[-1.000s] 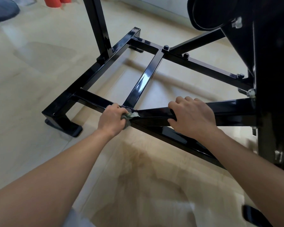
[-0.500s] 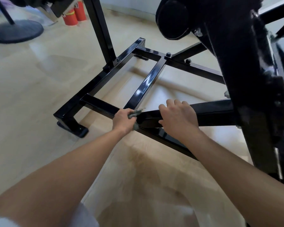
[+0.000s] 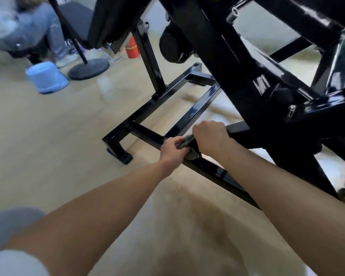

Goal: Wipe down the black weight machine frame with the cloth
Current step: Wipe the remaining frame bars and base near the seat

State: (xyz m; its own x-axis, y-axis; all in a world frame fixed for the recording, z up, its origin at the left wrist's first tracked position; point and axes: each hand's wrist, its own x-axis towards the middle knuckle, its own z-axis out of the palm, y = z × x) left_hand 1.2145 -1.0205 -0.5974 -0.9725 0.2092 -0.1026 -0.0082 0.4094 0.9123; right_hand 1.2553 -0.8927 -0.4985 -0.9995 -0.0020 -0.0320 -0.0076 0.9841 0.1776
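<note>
Cloth (image 3: 188, 140) pinched by my left hand (image 3: 172, 150), right hand (image 3: 209, 136) fingers curled over the frame (image 3: 190, 114); I judge most of it remains to wipe.

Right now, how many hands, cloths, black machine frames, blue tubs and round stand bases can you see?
Hands: 2, left hand and right hand
Cloth: 1
Black machine frame: 1
Blue tub: 1
Round stand base: 1
Total: 6
</note>
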